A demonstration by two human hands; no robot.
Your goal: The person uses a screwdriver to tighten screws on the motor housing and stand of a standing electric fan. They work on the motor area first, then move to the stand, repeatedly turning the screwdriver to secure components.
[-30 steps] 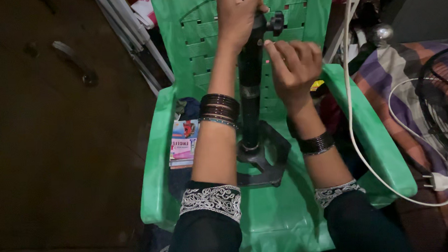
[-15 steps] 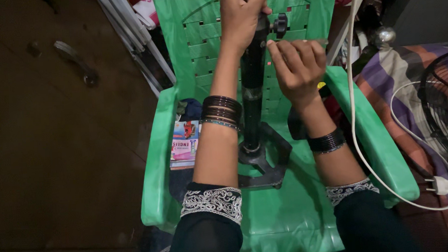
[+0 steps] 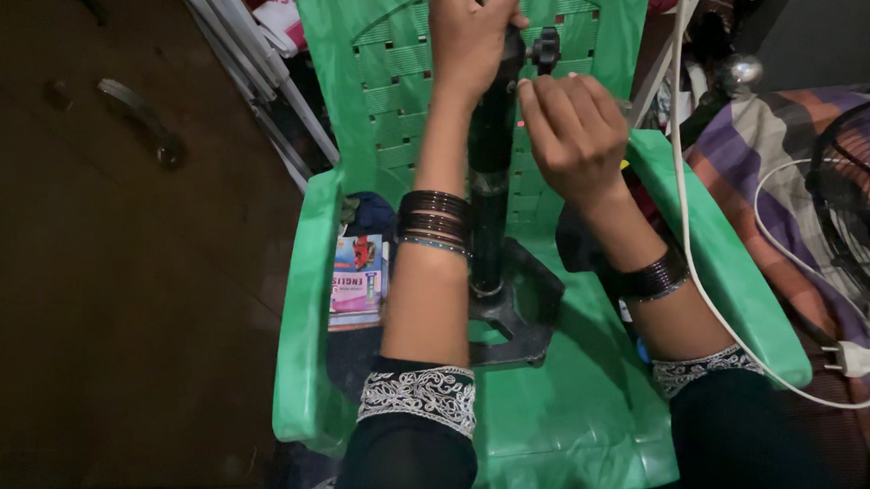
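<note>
Both hands stay put: left hand (image 3: 471,26) still grips black pole (image 3: 490,175), right hand (image 3: 571,134) curled beside it.

A small flat rectangular packet (image 3: 357,281), pink, blue and white, lies on the green chair seat (image 3: 557,433) beside its left armrest.

The right hand (image 3: 574,134) has slid slightly down beside the black pole (image 3: 491,165).
</note>
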